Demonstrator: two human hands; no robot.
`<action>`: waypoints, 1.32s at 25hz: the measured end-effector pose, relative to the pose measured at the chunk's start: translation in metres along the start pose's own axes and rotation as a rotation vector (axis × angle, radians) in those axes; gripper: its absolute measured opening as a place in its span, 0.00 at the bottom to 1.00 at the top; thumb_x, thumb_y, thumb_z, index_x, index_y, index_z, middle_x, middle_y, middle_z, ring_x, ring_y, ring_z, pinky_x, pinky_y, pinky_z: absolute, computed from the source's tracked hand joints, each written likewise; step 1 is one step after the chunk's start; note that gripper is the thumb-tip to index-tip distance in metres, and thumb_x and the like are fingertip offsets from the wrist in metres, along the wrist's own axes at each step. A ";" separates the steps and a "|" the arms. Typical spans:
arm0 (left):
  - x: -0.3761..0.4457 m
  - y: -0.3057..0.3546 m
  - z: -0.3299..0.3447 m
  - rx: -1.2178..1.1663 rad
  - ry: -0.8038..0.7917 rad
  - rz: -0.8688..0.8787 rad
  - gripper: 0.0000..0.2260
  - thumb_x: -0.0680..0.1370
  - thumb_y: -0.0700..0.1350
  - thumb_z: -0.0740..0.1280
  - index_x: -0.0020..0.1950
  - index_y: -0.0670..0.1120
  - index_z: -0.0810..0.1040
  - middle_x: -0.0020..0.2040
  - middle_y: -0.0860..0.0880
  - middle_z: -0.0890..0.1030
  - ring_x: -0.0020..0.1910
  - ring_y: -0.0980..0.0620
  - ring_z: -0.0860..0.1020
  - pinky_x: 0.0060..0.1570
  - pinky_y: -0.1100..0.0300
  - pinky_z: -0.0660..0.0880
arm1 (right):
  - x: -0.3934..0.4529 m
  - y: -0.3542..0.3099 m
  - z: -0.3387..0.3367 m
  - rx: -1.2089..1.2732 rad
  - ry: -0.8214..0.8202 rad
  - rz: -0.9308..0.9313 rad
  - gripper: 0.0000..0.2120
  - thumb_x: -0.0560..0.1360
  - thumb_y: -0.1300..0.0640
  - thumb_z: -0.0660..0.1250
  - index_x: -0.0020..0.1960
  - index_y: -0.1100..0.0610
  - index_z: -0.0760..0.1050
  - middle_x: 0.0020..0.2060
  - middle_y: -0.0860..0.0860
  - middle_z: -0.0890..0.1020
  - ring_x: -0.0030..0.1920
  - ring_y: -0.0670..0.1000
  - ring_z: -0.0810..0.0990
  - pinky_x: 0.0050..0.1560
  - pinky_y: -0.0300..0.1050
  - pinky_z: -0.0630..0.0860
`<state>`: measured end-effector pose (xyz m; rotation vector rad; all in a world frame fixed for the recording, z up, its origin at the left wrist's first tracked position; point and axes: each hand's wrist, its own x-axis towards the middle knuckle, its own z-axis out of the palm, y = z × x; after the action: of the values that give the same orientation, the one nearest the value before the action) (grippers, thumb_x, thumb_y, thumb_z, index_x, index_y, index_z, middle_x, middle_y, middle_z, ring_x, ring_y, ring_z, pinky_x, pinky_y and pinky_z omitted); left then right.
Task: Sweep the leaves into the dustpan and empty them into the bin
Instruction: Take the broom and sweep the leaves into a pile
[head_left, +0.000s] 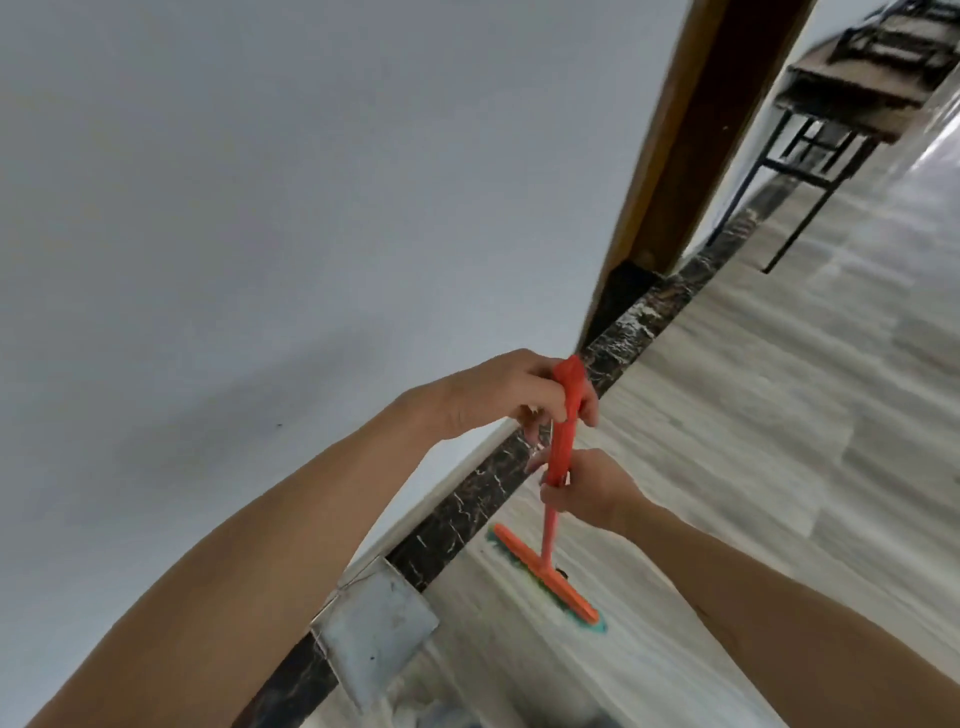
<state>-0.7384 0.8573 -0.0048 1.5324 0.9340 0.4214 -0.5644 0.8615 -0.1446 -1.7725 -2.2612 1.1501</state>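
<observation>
Two hands on one broom (558, 467). Left hand (511, 400) clenched round the top of the orange handle, fingers (587, 410) wrapped over the grip; right hand (587, 491) lower down, fingers curled round the shaft. Orange broom head (545, 571) resting on the pale tiled floor (779, 415), just beside the dark marble skirting (457, 509), teal bristles showing underneath, a small dark speck touching its far edge, too small to identify.

Risks, judged from here: no dustpan, bin or clear leaves in view, so sweeping blind could scatter debris along the wall or under the metal-legged desk (831, 119) well ahead. Head close to the skirting: likely to knock it, or to trap bits in the corner. Heavy blur and tilt, so a fast stroke may flick debris past its target.
</observation>
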 end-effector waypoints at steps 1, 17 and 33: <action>0.015 0.013 0.010 -0.038 -0.084 -0.007 0.16 0.70 0.38 0.58 0.52 0.40 0.81 0.53 0.40 0.81 0.47 0.50 0.76 0.44 0.55 0.74 | -0.011 0.019 -0.017 -0.037 0.063 -0.001 0.10 0.68 0.54 0.68 0.48 0.45 0.81 0.39 0.46 0.83 0.41 0.48 0.81 0.45 0.45 0.78; 0.292 0.127 0.324 1.254 -0.368 -0.159 0.20 0.78 0.40 0.58 0.70 0.48 0.60 0.43 0.44 0.74 0.30 0.46 0.78 0.25 0.59 0.74 | -0.180 0.334 -0.217 -0.618 0.568 0.343 0.12 0.63 0.49 0.77 0.35 0.55 0.76 0.32 0.52 0.78 0.23 0.57 0.78 0.21 0.43 0.66; 0.630 0.206 0.401 1.443 -0.528 0.561 0.20 0.80 0.64 0.50 0.61 0.51 0.68 0.53 0.47 0.80 0.50 0.43 0.79 0.41 0.53 0.70 | -0.223 0.544 -0.404 -0.346 0.690 1.033 0.12 0.75 0.47 0.63 0.53 0.54 0.75 0.55 0.54 0.79 0.46 0.58 0.81 0.39 0.46 0.71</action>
<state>0.0019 1.0821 -0.0463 3.0272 0.2617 -0.4303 0.1435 0.9170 -0.0754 -2.9626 -1.1461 0.0209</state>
